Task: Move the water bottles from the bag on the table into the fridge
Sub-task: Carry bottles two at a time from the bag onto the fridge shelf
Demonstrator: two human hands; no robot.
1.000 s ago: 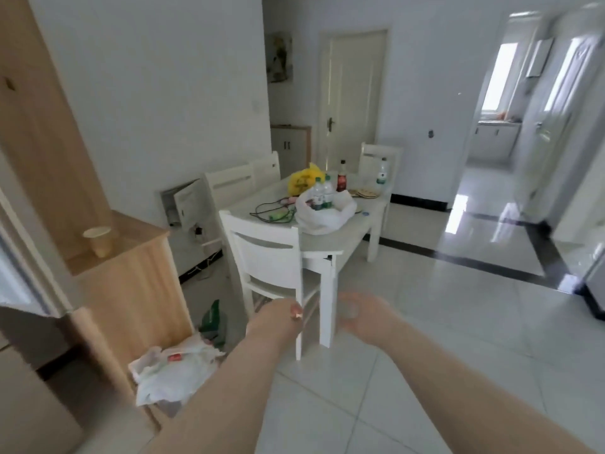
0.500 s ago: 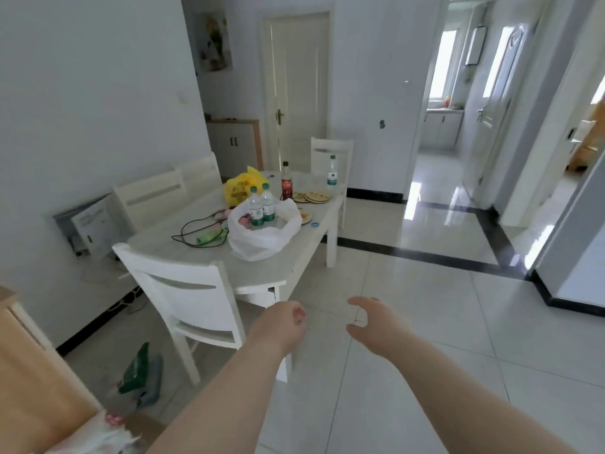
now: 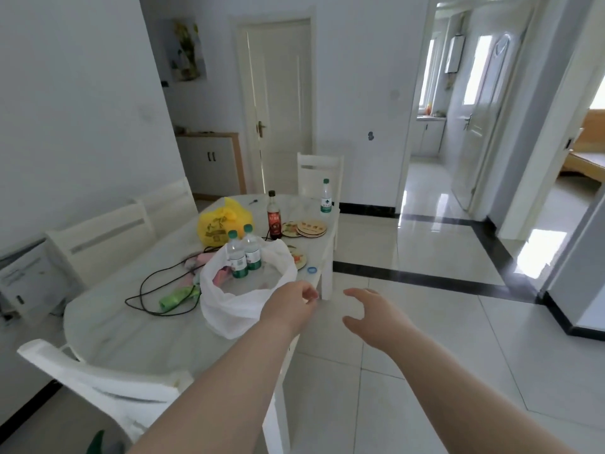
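White walls, pale doors and a glossy tiled floor (image 3: 425, 339) make up the room, and no fridge is in view from this angle. Along the wall stands the surface (image 3: 131, 326), a white marbled top with white chairs (image 3: 98, 385) around it.

On its near half sits the white bag (image 3: 235, 311), mouth open and sagging. Behind the white bag lies a knotted yellow bag (image 3: 217, 226).

Both arms reach forward. The left hand (image 3: 291, 309) hangs in front of the white bag's rim with fingers loosely curled and nothing in them; whether it touches the plastic I cannot tell. The right hand (image 3: 373, 314) is released, fingers relaxed, out over the floor just past the surface's edge.

Inside the white bag a water bottle (image 3: 237, 262) and a second water bottle (image 3: 252, 253) stand upright, side by side, green caps on. A third water bottle (image 3: 325, 198) stands alone at the far end, near a dark sauce bottle (image 3: 274, 214).

Smaller things include a black cable (image 3: 144, 290), round coasters (image 3: 311, 228) and a blue cap (image 3: 311, 269).

By my reading, this trip is at the reach: at least two bottles are left to lift and carry.
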